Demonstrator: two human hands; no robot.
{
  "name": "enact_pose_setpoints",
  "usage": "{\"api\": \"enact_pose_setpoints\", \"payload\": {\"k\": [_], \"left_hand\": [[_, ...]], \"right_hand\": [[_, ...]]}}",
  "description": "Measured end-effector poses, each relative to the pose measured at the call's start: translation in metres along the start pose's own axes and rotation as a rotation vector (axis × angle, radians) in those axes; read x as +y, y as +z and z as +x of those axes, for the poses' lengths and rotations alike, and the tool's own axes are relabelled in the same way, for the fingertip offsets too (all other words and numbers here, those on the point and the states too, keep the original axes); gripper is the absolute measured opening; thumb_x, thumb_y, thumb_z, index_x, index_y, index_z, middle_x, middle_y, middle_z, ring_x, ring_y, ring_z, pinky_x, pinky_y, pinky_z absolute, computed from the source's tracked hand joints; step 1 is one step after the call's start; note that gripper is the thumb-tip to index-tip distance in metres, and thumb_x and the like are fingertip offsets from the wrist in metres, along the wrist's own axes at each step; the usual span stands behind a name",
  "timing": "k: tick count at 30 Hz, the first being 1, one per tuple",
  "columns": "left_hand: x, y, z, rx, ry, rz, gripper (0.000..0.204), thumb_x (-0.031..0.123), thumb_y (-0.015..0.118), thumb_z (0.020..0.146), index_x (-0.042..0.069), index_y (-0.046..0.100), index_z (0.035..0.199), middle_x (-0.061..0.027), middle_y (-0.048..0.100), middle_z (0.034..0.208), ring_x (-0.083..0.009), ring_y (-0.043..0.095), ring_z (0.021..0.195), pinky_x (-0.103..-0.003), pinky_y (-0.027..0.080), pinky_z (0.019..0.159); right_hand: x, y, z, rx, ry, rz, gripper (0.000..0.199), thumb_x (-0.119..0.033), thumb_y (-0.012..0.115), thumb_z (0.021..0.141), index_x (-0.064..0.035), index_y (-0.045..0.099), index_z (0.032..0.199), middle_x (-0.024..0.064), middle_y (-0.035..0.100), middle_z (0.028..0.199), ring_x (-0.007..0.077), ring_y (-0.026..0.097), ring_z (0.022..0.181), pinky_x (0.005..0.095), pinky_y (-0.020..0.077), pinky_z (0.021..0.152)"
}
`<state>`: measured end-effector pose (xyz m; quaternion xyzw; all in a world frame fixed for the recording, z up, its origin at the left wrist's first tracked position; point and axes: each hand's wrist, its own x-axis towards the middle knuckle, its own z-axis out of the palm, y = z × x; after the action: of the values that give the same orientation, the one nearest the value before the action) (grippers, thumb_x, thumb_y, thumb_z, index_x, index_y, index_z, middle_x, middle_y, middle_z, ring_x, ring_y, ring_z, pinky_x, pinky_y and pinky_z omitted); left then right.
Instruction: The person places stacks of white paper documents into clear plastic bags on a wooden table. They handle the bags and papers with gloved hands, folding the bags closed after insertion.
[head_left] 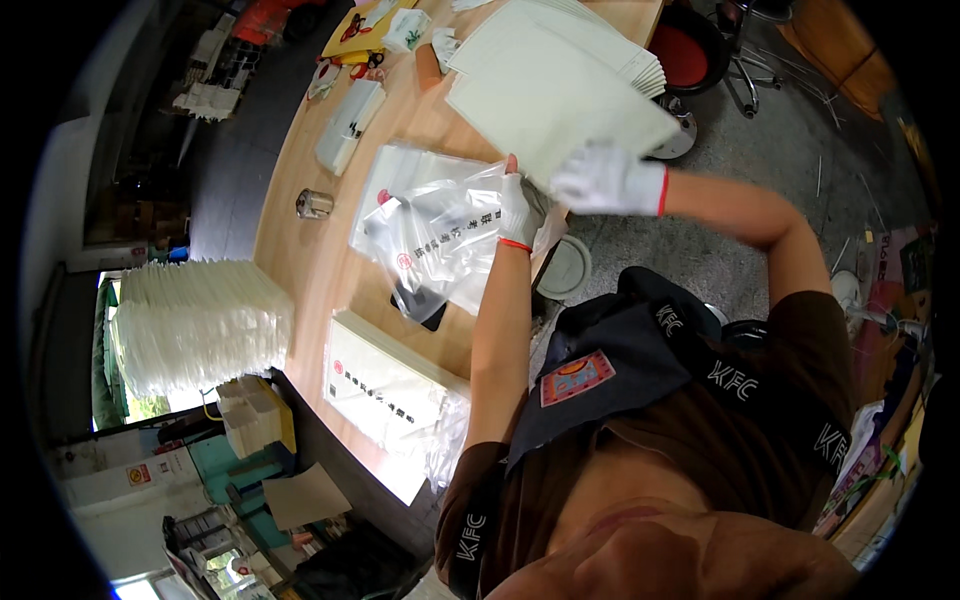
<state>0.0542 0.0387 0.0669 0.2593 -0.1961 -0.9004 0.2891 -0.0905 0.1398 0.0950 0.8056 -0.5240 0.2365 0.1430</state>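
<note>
My left hand, in a white glove with a red cuff and a bare thumb tip, is closed on the edge of a clear plastic bag with dark printing. The bag lies crumpled over the wooden table, on more flat plastic bags. My right hand, also gloved in white, is smeared by motion beside the near edge of a large pale sheet. Whether its fingers touch the sheet cannot be made out. Under the bag's lower end, part of a dark flat object shows.
Fanned pale sheets lie at the table's far end. A printed, bagged stack sits at the near left; a tall pale stack stands beyond the left edge. A glass, a long box and another person's hand are farther off.
</note>
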Motion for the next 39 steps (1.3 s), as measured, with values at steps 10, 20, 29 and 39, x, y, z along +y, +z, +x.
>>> {"api": "enact_pose_setpoints", "payload": {"k": [10,20,29,39], "left_hand": [[0.037,-0.019,-0.071,0.14,-0.049,1.345,0.045,0.015,0.057,0.081,-0.005,0.048,0.121,-0.0197,0.059,0.111,-0.0306,0.062,0.095,-0.036,0.051,0.083],[0.037,-0.037,-0.125,0.068,0.405,0.661,0.068,0.006,0.045,0.081,0.008,0.023,0.146,-0.0138,0.036,0.145,-0.0139,0.058,0.063,-0.033,0.053,0.077],[0.116,-0.006,-0.223,0.026,0.502,1.004,0.054,0.025,0.047,0.094,0.007,0.031,0.143,-0.0113,0.036,0.146,-0.0093,0.056,0.076,-0.027,0.048,0.072],[0.107,-0.07,-0.233,0.387,0.854,0.444,0.034,0.009,0.05,0.092,-0.002,0.049,0.124,-0.012,0.066,0.098,-0.0054,0.048,0.057,-0.022,0.049,0.058]], "right_hand": [[-0.001,0.053,-0.058,0.225,0.874,1.637,0.044,-0.026,0.064,0.086,-0.0037,0.054,0.123,0.0098,0.052,0.126,0.0171,0.048,0.118,0.0337,0.0377,0.101],[-0.028,0.001,-0.035,-0.156,0.666,0.692,0.035,-0.036,0.059,0.086,-0.0012,0.061,0.09,0.0191,0.059,0.077,0.0351,0.06,0.072,0.0398,0.0448,0.061],[-0.055,-0.039,0.02,-0.508,-0.227,0.069,0.022,-0.028,0.057,0.081,-0.0061,0.06,0.083,0.0111,0.062,0.087,0.0271,0.065,0.067,0.0415,0.0512,0.051],[-0.049,-0.048,0.007,-0.569,-0.095,0.442,0.031,-0.029,0.052,0.086,-0.0011,0.06,0.097,0.0186,0.059,0.084,0.0329,0.061,0.072,0.0414,0.0491,0.065]]}}
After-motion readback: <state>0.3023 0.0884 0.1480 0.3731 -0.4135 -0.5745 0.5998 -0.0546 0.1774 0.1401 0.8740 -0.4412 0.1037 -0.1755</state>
